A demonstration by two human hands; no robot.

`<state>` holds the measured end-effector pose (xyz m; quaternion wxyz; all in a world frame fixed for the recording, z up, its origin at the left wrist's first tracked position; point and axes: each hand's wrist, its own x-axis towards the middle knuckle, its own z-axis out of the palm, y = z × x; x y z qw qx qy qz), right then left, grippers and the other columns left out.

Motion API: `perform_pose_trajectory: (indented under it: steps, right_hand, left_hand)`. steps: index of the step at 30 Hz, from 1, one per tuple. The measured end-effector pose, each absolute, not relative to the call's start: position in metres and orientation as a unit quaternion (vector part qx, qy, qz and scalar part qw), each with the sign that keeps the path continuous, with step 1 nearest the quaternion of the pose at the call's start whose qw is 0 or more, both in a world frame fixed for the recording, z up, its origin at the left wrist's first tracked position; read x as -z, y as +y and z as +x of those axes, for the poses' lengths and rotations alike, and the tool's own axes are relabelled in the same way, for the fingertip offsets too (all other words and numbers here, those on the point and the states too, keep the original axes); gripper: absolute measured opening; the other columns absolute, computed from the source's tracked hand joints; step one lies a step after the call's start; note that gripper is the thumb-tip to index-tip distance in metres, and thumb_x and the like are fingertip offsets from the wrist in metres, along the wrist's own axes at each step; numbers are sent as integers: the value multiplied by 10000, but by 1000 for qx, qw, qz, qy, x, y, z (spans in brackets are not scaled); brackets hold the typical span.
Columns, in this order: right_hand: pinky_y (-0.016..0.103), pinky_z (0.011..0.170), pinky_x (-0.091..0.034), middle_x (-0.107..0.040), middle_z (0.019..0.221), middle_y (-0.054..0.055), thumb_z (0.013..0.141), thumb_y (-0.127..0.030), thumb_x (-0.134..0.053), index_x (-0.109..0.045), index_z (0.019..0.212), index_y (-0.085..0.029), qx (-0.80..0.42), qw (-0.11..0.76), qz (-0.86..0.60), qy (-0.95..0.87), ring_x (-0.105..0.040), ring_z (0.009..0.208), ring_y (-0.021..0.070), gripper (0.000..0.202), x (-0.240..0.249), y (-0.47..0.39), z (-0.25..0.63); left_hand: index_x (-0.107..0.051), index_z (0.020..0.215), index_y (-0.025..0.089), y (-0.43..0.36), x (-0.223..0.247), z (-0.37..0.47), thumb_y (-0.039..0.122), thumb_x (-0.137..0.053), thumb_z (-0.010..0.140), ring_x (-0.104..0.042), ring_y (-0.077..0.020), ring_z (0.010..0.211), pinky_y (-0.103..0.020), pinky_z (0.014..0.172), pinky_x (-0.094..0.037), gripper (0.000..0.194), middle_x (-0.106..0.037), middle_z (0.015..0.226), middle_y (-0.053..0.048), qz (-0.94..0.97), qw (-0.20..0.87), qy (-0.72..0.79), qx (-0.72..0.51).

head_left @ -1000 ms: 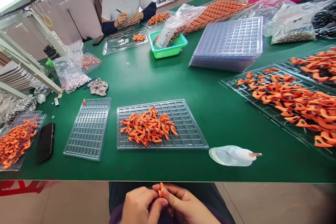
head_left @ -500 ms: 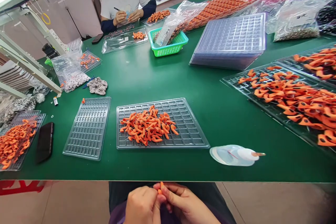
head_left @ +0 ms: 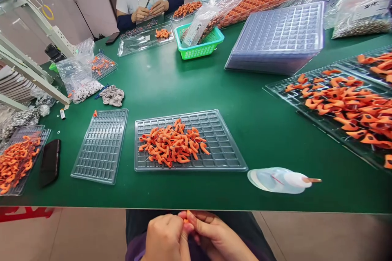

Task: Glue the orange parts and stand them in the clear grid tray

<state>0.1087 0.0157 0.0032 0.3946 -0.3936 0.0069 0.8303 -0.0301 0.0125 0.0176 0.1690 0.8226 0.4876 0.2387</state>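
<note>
Just below the table's front edge, my left hand (head_left: pixel 167 234) and my right hand (head_left: pixel 211 230) meet over my lap. Both are closed on one small orange plastic part (head_left: pixel 186 220), pinched between thumbs and fingertips; most of it is hidden. Beyond the edge lies a clear compartment tray (head_left: pixel 226 155) bearing a heap of similar curved orange parts (head_left: pixel 171 142) with dark spots. A narrower clear tray (head_left: pixel 101 151) to its left has a single orange part (head_left: pixel 95 113) in its far corner.
A translucent squeeze bottle (head_left: pixel 280 180) lies at the front right. A black phone (head_left: pixel 50 161) and a tray heaped with orange parts (head_left: pixel 18 163) are at left. Stacked trays (head_left: pixel 278 36), a green basket (head_left: pixel 199 51) and another heaped tray (head_left: pixel 352 106) stand farther right. A person (head_left: pixel 147 0) sits opposite.
The view has shifted slightly, so the table things sit a little higher in it. My hands keep nearly the same pinch on the orange part.
</note>
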Motion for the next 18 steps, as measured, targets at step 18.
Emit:
perform_pose_trajectory:
  steps: [18]
  right_hand:
    - [172,599,-386,-732,770,49,575,-472,-964,-837,868,-164,-840,384,-379,-60,-521,651,84,444,-2,15,119]
  left_hand:
    - [-534,662,207,18,-24,-34,263,-281,1050,-608,-127,474,-253,480,-413,466,-628,562,4,841,151,464,-234]
